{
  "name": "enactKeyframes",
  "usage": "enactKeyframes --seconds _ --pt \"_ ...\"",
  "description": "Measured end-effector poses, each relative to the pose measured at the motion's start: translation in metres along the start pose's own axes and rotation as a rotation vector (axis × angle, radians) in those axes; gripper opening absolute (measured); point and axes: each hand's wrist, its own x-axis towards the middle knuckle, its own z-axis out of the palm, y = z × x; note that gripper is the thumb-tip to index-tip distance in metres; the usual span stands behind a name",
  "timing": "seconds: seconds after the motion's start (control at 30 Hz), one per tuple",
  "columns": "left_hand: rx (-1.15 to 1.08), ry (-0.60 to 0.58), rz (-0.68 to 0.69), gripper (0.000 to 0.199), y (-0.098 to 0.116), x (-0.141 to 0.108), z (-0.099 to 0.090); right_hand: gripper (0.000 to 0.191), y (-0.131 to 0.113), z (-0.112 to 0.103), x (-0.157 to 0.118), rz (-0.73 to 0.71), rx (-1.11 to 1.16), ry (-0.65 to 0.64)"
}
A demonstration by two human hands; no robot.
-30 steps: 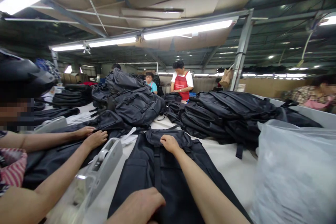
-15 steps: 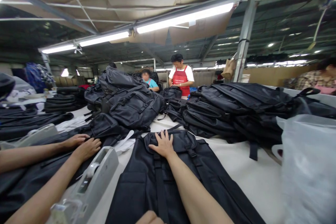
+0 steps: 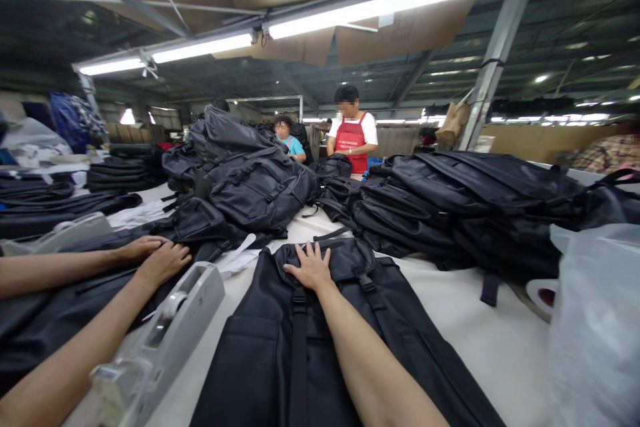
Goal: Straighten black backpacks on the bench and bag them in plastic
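Note:
A black backpack [image 3: 250,340] lies front side up before me, its buckled straps running toward me. My right hand [image 3: 313,268] rests flat near the top of the backpack, fingers spread and thumb out to the left. Nothing is gripped in it. Under and beside that hand are the top flap and a black buckle [image 3: 369,283]. My left hand is out of view.
A grey tape dispenser [image 3: 193,310] stands to the left. Beyond it a co-worker's hands [image 3: 163,260] press on another black bag. Backpack piles [image 3: 250,180] fill the far side. At right are a clear plastic bag [image 3: 595,320] and a tape roll [image 3: 543,293].
My left hand, partly seen at the bottom edge before, has gone out of view. My right hand stays spread on the backpack. The camera view has shifted slightly.

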Motion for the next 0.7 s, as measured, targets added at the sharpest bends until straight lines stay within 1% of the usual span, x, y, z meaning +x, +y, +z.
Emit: enactKeyframes --seconds 0.07,0.2,0.27,0.37,0.47,0.53,0.63,0.67,0.7 --pt "-0.029 -0.009 -0.070 0.039 0.004 0.000 -0.002 0.082 0.000 0.001 -0.001 0.005 -0.003 0.014" --pt "-0.151 -0.148 -0.175 0.037 0.001 0.002 -0.004 0.081 -0.002 0.001 -0.003 -0.005 0.005 0.027" --pt "-0.176 -0.174 -0.212 0.036 -0.001 0.001 -0.005 0.080 -0.002 0.001 -0.002 0.005 0.008 0.000" --pt "-0.164 -0.115 -0.255 0.038 0.005 -0.002 -0.005 0.081 0.001 -0.004 0.005 0.027 0.022 -0.105" --pt "-0.177 -0.091 -0.229 0.037 0.011 -0.004 -0.005 0.075 0.005 -0.012 0.013 0.029 0.045 -0.239" --pt "-0.202 -0.082 -0.200 0.037 0.010 -0.003 -0.006 0.073 0.005 -0.017 0.016 0.037 0.046 -0.299" --pt "-0.244 -0.044 -0.173 0.041 0.009 0.007 -0.013 0.083 0.000 -0.018 0.018 0.073 0.020 -0.311" --pt "-0.256 -0.024 -0.181 0.043 0.015 0.011 -0.018 0.087 -0.001 -0.017 0.018 0.085 0.010 -0.308" --pt "-0.276 -0.029 -0.190 0.045 0.028 0.015 -0.023 0.089 -0.003 -0.016 0.019 0.093 0.003 -0.306"
